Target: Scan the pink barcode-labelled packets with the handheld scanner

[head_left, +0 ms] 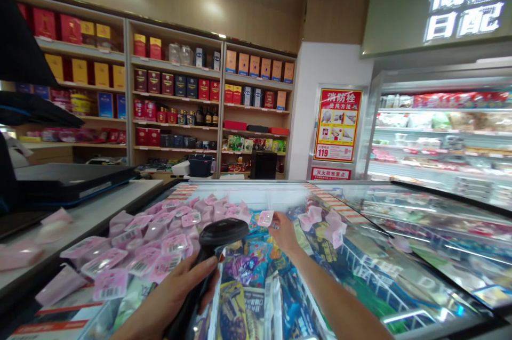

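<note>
My left hand (192,281) is wrapped round the handle of a black barcode scanner (224,231), whose head points toward the right. Over the freezer's middle, my right hand (284,231) pinches a small pink cup (265,218) with a printed lid. Many pink cups (168,244) lie piled on the glass to the left of the scanner. A few more pink cups (334,228) rest to the right of my right wrist. Below both hands, colourful bagged food (244,268) shows inside the chest freezer (276,199).
A dark flat device (72,177) stands on the counter (108,207) at left, where several pale pink cups (24,255) also lie. Shelves (176,71) of boxes and bottles line the back wall. Another glass-topped freezer (432,217) and a refrigerated display (440,132) are at right.
</note>
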A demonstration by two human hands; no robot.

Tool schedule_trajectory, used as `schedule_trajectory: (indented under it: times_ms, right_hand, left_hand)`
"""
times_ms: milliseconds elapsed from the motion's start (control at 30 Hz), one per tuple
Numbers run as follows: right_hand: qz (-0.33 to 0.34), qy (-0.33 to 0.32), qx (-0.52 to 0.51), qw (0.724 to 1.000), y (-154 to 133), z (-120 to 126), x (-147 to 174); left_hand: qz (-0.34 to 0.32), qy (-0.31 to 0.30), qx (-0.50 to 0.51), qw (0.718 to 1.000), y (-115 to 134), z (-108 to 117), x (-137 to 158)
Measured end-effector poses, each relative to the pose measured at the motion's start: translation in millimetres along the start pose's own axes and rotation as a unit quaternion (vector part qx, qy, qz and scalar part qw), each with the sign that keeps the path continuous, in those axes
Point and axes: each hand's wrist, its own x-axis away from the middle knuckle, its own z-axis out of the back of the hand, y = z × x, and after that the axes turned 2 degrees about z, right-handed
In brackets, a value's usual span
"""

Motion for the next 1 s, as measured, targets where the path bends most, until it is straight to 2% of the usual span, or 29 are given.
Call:
schedule_trajectory:
  times_ms: [167,300,500,600,700,833,900,1000]
  right_hand:
    - [-0.007,0.001,0.047,0.999,-3,-1,0]
    - [-0.065,0.022,0.124,0.990,-3,11,-2]
    - [-0.167,0.049,0.240,0.955,9,41,-3]
    - [-0.196,0.067,0.271,0.940,15,53,-3]
    - [-0.193,0.107,0.283,0.933,14,61,-3]
    - [-0.169,0.167,0.286,0.928,-5,58,-3]
    - [-0.121,0.140,0.259,0.948,-18,44,-3]
    - [-0.034,0.019,0.195,0.980,-34,8,-2]
  left_hand:
    - [0.006,-0.008,0.012,1.000,1,0,3]
    - [-0.004,0.004,0.008,1.000,3,1,3]
    - [-0.023,0.047,0.019,0.998,4,2,-2]
    - [-0.035,0.080,0.036,0.996,5,3,-4]
    - [-0.047,0.112,0.035,0.992,5,5,-7]
    - [-0.056,0.112,0.035,0.992,3,8,-11]
    - [-0.048,0.109,0.047,0.992,2,9,-13]
    - [-0.046,0.107,0.066,0.991,1,8,-14]
